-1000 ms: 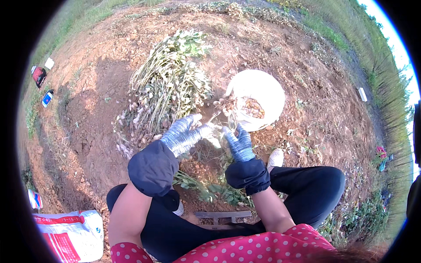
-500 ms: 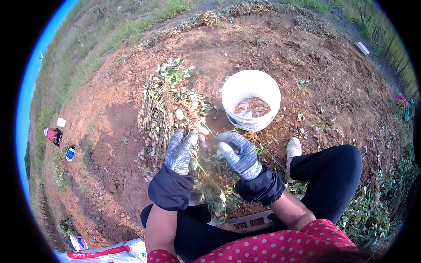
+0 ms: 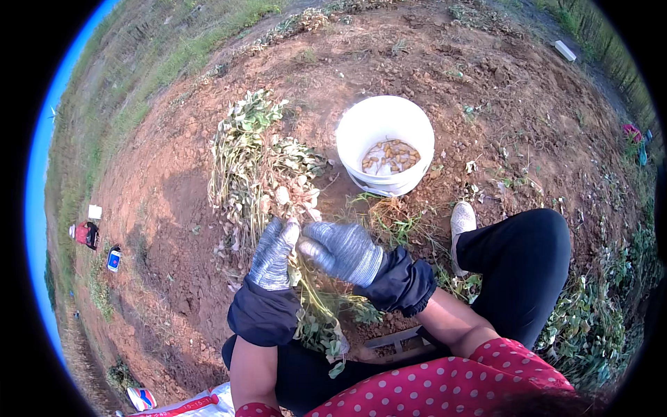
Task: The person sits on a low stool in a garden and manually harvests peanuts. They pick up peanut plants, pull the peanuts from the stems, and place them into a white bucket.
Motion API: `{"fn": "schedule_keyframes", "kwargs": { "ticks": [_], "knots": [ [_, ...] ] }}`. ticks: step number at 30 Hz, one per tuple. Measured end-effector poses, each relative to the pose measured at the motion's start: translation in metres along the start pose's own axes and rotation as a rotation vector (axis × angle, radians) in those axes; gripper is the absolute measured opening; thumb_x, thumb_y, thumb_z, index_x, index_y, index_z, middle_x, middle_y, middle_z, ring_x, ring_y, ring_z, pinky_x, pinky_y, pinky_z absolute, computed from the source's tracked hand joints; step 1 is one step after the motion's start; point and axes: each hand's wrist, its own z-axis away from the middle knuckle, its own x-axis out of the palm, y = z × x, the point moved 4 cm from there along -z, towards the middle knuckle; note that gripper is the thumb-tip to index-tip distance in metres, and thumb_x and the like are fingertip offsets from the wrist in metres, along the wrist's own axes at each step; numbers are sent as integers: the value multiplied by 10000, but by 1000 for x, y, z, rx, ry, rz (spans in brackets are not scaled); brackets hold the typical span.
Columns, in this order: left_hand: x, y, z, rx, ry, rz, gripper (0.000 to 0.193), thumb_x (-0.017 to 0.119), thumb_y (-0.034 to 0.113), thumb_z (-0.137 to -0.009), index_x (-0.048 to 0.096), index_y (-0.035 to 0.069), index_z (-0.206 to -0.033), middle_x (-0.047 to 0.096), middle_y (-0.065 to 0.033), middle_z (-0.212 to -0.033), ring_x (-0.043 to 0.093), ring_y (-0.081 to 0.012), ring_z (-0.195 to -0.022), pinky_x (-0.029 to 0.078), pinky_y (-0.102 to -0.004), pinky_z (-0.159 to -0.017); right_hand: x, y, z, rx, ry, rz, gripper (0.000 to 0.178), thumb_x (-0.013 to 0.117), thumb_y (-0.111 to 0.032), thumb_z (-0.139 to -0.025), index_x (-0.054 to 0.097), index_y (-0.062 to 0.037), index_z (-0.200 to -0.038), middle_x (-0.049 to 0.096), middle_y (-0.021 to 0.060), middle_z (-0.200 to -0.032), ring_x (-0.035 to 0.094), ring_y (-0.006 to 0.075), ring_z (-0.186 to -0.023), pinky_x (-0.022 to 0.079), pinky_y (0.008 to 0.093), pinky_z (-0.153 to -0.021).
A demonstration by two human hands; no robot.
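Reddish-brown, crumbly soil [image 3: 174, 243] spreads around us, with rough grass [image 3: 149, 87] toward the ten-o'clock rim. Taking our hands as the clock's centre, our left forearm rises toward twelve and our right one slants in toward ten, so the gloved fingertips meet close together. Our left hand [image 3: 271, 260] stands upright, thumb inward, its grip pinching a leafy plant [image 3: 316, 302]; our right hand [image 3: 351, 256] lies nearly sideways, fingers bent together against that same plant, though we cannot tell whether its grip pinches anything. The gloves are knitted, mottled grey, under gathered dark cuffs. The plant's thin, yellowish stems and limp green leaves hang toward six, while pale, rounded pods [image 3: 290, 198] cluster just beyond the fingertips at twelve. At eleven we have a tangled, wilted pile of plants [image 3: 236, 160]; at one, a smooth, round white bucket [image 3: 354, 142] with tan, knobbly pods in its bottom.
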Motion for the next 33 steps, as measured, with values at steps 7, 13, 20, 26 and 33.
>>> {"fn": "schedule_keyframes", "kwargs": {
  "ticks": [7,13,20,26,33],
  "knots": [
    [-24,-22,-3,-94,27,309,191,515,180,-895,535,68,-1049,586,-48,-889,604,-195,-756,531,-321,-634,-5,-19,5,-29,-361,-503,245,560,-253,-867,625,-33,-952,645,147,-848,626,303,-760,492,366,-687],
    [-48,8,-23,39,-226,522,280,460,247,-923,478,67,-1137,519,-17,-813,446,-95,-539,362,-262,-508,-28,0,-9,146,37,-400,208,600,-183,-841,620,-27,-978,645,141,-856,639,230,-771,502,314,-677],
    [-37,0,-20,-112,-590,518,362,458,379,-917,505,81,-1118,536,-14,-704,423,-98,-452,368,-287,-506,-94,87,-49,136,544,461,472,650,-212,-791,499,3,-1183,559,183,-1084,559,324,-980,446,382,-865],
    [-2,-23,-19,-238,-590,489,369,496,403,-891,521,81,-1071,502,-4,-661,423,-116,-487,371,-298,-513,13,63,-19,577,18,-1231,479,478,-439,-897,476,-76,-1210,530,38,-1088,542,128,-896,511,252,-570],
    [3,-30,-1,-271,-572,462,389,575,345,-855,533,-11,-1006,487,-14,-621,431,-111,-514,338,-241,-469,3,36,-20,418,306,-794,274,546,-275,-894,597,-15,-961,586,20,-729,543,102,-646,419,256,-564]
  ]
}}
